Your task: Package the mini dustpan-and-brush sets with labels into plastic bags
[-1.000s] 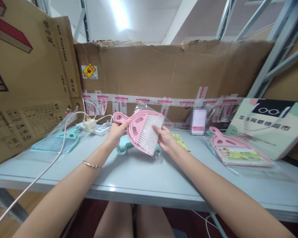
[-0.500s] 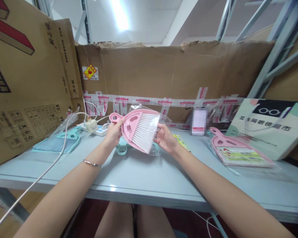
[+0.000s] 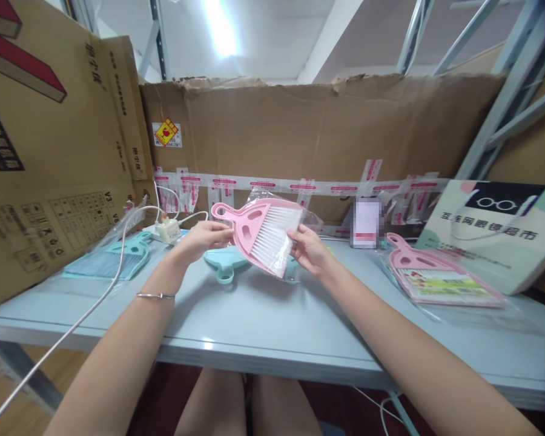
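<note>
A pink dustpan with a white-bristled brush nested in it (image 3: 249, 227), wrapped in clear plastic, is held tilted above the table. My right hand (image 3: 309, 249) grips its bristle side through the wrap, thumb in front. At the opposite edge, just below the ring handle, my left hand (image 3: 204, 238) has its fingers pressed together against the set; their exact hold on pan or wrap is partly hidden. Beneath it lies a turquoise dustpan (image 3: 226, 260) on the table, partly covered by the pink set.
Another wrapped pink set (image 3: 445, 275) lies at right, beside a paper bag (image 3: 490, 236) and a blurred upright phone-like object (image 3: 366, 224). A wrapped turquoise set (image 3: 113, 257), a white plug (image 3: 168, 230) and a cable (image 3: 102, 297) are at left. Cardboard (image 3: 318, 133) walls the back.
The pink set has shifted slightly right. My left hand has slid back from the pan's front to its edge, and the right thumb now lies over the bristles.
</note>
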Demonstrator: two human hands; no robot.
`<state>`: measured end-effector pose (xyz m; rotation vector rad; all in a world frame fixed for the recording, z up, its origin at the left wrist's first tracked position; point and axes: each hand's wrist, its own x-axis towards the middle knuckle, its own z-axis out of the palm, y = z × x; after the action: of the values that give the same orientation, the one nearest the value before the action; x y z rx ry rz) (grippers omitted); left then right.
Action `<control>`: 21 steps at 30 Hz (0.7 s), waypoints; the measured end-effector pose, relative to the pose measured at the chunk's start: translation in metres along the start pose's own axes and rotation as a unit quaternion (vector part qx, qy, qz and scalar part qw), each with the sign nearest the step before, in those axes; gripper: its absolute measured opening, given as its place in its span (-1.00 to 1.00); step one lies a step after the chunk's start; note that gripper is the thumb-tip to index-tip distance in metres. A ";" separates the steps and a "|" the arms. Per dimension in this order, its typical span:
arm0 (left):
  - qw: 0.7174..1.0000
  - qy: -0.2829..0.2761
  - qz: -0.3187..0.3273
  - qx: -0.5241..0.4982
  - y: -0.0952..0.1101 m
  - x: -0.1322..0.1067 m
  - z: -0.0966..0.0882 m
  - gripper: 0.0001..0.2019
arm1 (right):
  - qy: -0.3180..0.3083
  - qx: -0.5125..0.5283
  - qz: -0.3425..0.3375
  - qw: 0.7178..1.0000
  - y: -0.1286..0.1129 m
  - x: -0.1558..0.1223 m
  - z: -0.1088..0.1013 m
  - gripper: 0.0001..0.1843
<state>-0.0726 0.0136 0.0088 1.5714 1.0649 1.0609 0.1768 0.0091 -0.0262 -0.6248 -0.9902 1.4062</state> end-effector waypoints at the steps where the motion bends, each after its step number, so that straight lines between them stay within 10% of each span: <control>1: 1.000 0.023 0.009 -0.005 -0.001 0.001 -0.001 -0.64 | -0.003 -0.007 0.001 1.000 -0.002 0.000 0.000 -0.74; 8: 0.971 0.200 0.061 -0.120 0.003 0.007 -0.013 -0.83 | -0.035 -0.032 -0.028 0.998 -0.017 0.000 -0.008 -0.69; 15: 0.782 0.519 0.153 -0.308 0.025 0.006 -0.087 -0.84 | -0.012 -0.026 -0.046 0.999 -0.027 0.005 -0.020 -0.81; 21: 0.765 0.515 0.121 -0.368 0.030 0.000 -0.113 -0.75 | -0.004 -0.033 -0.012 0.999 -0.019 0.003 -0.013 -0.87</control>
<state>-0.1756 0.0331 0.0596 0.3908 0.8807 2.3060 0.1973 0.0126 -0.0154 -0.6556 -1.0501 1.3607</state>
